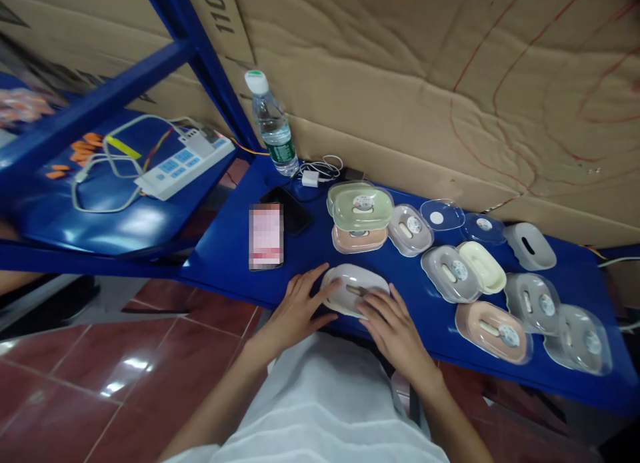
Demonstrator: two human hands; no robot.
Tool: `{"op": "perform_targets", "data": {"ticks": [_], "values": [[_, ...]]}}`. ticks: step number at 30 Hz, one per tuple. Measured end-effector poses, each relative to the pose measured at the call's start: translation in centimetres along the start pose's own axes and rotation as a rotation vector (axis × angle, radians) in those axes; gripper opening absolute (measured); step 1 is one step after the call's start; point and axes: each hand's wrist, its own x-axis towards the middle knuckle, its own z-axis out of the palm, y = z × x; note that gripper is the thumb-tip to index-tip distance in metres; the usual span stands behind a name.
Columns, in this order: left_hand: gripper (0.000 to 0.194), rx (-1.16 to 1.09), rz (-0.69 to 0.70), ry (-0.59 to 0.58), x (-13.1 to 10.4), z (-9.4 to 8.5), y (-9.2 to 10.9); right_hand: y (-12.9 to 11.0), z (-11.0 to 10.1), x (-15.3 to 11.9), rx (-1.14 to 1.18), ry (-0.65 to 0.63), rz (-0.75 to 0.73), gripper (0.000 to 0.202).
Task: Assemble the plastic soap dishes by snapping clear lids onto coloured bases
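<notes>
A pale grey oval soap dish (345, 300) with a slot in its middle is at the table's near edge, between my two hands. My left hand (300, 306) grips its left end, the index finger reaching over the inside and the thumb by the near rim. Around the right end is my right hand (393, 320), its fingers bent over the rim and close to the slot. Part of the dish's right side is hidden under these fingers. Just beyond stand a green lidded soap dish (367, 213) and a peach one (357, 242) below it.
Several more soap dishes, among them a cream one (481, 266) and a peach one (493, 333), spread rightward on the blue table (305, 283). A clear lid (444, 214) lies behind. At left are a lit phone (267, 236), a water bottle (275, 130) and a power strip (185, 163).
</notes>
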Motion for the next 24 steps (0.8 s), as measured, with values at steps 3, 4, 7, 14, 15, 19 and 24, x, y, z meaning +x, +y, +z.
{"op": "perform_targets", "data": {"ticks": [3,4,7,14,15,19,24], "values": [[0.053,0.014,0.056,0.038,-0.3,-0.3,-0.4,-0.2,-0.3,0.8,-0.055,-0.042,-0.055,0.035],[0.05,0.011,0.068,0.047,-0.3,-0.2,-0.4,-0.2,-0.5,1.0,-0.084,-0.059,-0.067,0.036],[0.048,-0.011,0.108,0.063,-0.1,0.1,-0.7,-0.1,-1.1,1.5,-0.184,-0.115,-0.123,0.037],[0.039,-0.005,0.189,0.141,0.9,0.3,-0.7,0.0,-1.2,2.6,-0.345,-0.122,-0.182,0.025],[0.039,0.008,0.187,0.146,1.0,0.3,-0.5,-0.1,-1.0,2.6,-0.351,-0.114,-0.174,0.025],[0.03,0.067,0.183,0.167,1.4,0.6,0.8,-0.3,0.2,2.4,-0.342,-0.081,-0.1,0.022],[0.027,0.048,0.252,0.136,2.2,1.2,1.5,-0.1,0.2,2.7,-0.397,-0.115,-0.13,0.019]]}}
